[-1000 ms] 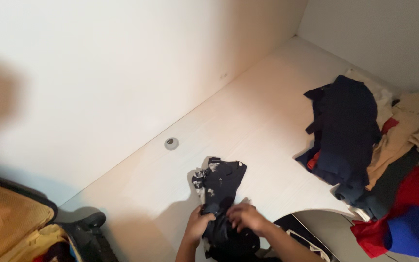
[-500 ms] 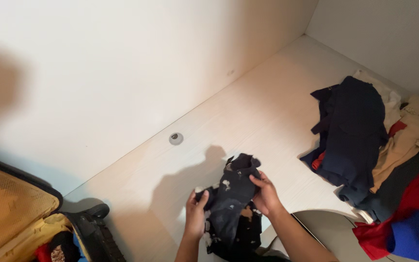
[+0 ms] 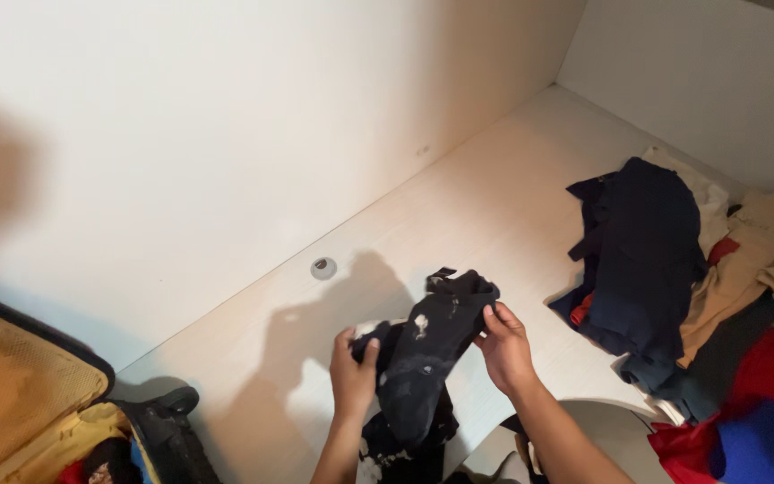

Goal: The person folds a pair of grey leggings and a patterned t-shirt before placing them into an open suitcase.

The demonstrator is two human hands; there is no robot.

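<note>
Both hands, left hand point(image 3: 353, 375) and right hand point(image 3: 504, 345), pinch opposite edges of a dark, white-speckled cloth garment point(image 3: 423, 363), each grip closed on fabric. Lifted clear of the pale wooden desk point(image 3: 459, 215), the garment hangs stretched between them, apart from the heaped mixed-colour clothes pile point(image 3: 700, 287).

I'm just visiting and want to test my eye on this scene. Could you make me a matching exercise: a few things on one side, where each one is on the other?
Things:
1. dark garment
2. pile of clothes
3. suitcase
4. round metal fitting

Places:
A. bottom left corner, lid open
B. on the pale surface near the wall
C. held up between the left hand and right hand
D. heaped at the right

Pairs: 1-C, 2-D, 3-A, 4-B
</note>
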